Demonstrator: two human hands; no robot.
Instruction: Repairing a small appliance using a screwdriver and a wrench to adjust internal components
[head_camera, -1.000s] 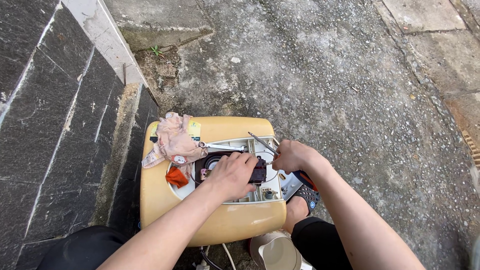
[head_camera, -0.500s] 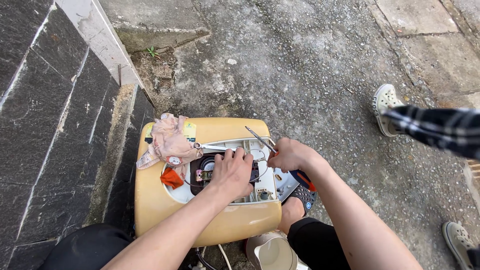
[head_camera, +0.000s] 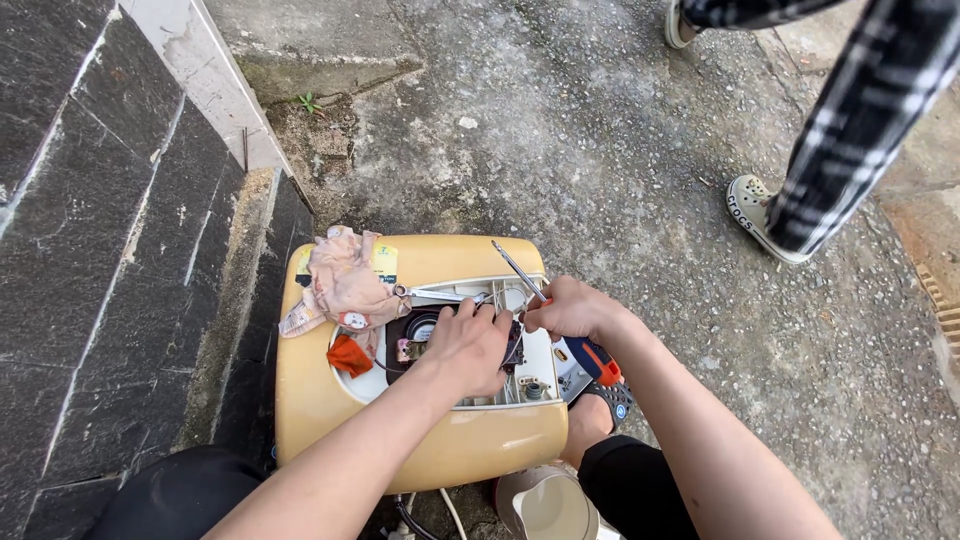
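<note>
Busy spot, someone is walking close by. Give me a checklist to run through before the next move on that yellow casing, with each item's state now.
1. Left hand steadies the dark part inside the yellow casing: ok.
2. Right hand grips the thin metal tool: ok.
3. Tool tip seated on a fastener: cannot tell, hidden by the hands.
4. Pliers lying within reach on the opening's edge: ok.
5. Pink rag off the open compartment: not ok, it overlaps the edge.
6. Passer-by's shoe away from the casing: ok.

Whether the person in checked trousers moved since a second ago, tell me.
Yes. Absent then, the person in checked trousers has stepped in from the right edge and stands beyond the yellow casing, to its right.
</note>
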